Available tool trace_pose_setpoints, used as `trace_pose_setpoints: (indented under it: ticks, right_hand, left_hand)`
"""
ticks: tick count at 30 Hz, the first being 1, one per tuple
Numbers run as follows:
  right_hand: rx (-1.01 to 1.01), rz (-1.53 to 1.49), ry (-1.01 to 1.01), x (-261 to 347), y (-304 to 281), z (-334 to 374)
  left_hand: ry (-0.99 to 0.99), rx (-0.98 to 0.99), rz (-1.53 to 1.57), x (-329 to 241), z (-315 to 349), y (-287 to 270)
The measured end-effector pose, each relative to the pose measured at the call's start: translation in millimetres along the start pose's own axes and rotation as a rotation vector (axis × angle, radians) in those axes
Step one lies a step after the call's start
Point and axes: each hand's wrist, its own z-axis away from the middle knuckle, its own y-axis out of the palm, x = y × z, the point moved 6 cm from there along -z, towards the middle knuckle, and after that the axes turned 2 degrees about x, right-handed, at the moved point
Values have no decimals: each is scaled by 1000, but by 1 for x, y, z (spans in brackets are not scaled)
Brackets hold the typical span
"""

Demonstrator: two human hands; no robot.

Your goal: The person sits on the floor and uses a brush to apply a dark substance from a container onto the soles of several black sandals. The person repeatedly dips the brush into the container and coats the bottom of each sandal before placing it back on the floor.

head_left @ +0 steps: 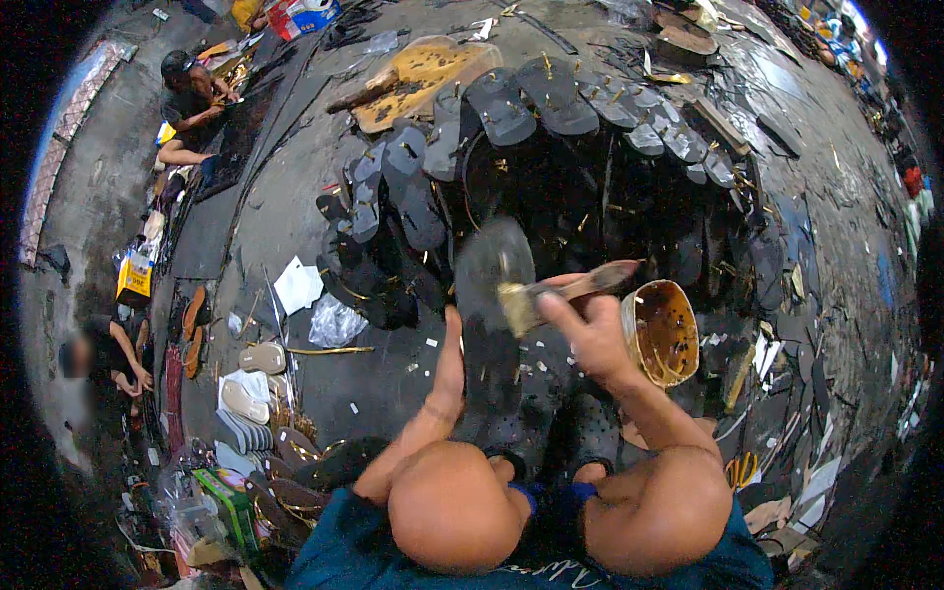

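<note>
My right hand (602,339) is closed around the wooden handle of a paintbrush (593,281). Its pale, matted bristles rest at or just above the lower edge of a dark grey shoe sole (492,264), which is slightly blurred. My left hand (451,329) reaches forward close to that sole's left edge; its fingers are mostly hidden among dark pieces. Beside my right hand stands a tub (630,329) with amber-brown, glue-like liquid inside. Beyond my hands, several grey sandal soles (500,108) with small yellowish bits standing up from them form an arc around a dark, shiny pile.
A board (447,74) smeared with amber stuff lies at the far side. On the left are pale sandals (244,396), orange sandals (194,320), white paper (298,285) and a clear plastic bag (336,321). Yellow-handled scissors (741,470) lie at right. Two other people sit at left.
</note>
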Motion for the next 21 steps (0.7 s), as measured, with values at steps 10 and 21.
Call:
trace_pose_setpoints:
  ticks: [10,21]
  right_hand:
    - [320,170,-269,50,52,15]
    - [-165,459,-245,31,-34,-30]
  left_hand:
    - [-40,71,257,-3,-85,-15]
    - [323,-118,163,-49,-66,31]
